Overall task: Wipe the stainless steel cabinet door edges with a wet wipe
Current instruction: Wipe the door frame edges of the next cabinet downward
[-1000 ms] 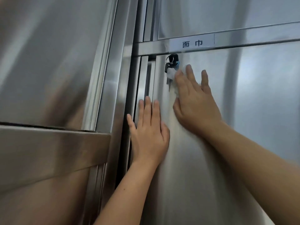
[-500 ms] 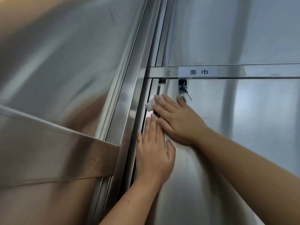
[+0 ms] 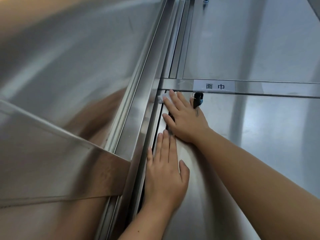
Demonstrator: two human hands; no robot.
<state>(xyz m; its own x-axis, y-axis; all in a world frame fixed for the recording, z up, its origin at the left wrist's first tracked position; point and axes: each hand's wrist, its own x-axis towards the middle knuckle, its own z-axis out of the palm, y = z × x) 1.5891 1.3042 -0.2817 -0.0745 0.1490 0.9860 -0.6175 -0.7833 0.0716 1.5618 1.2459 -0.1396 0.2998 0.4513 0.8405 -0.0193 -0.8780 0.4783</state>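
A stainless steel cabinet door (image 3: 259,135) fills the right half of the view. My right hand (image 3: 185,118) lies flat on its upper left corner, straight fingers pressing a white wet wipe (image 3: 162,98) against the door's left edge, just under the horizontal rail (image 3: 176,84). Only a small folded corner of the wipe shows past my fingertips. Lower down, my left hand (image 3: 165,174) rests flat on the same door beside the edge gap, fingers straight and pointing up.
A black key with a blue tag (image 3: 198,99) hangs in the lock just right of my right hand. A white label (image 3: 214,85) sits on the rail. Another steel door (image 3: 60,84) and its vertical frame (image 3: 149,104) stand to the left.
My right hand slid the wipe from beside the key leftward to the door's left edge, then up to the corner under the rail. The view tilted upward. My left hand stayed flat.
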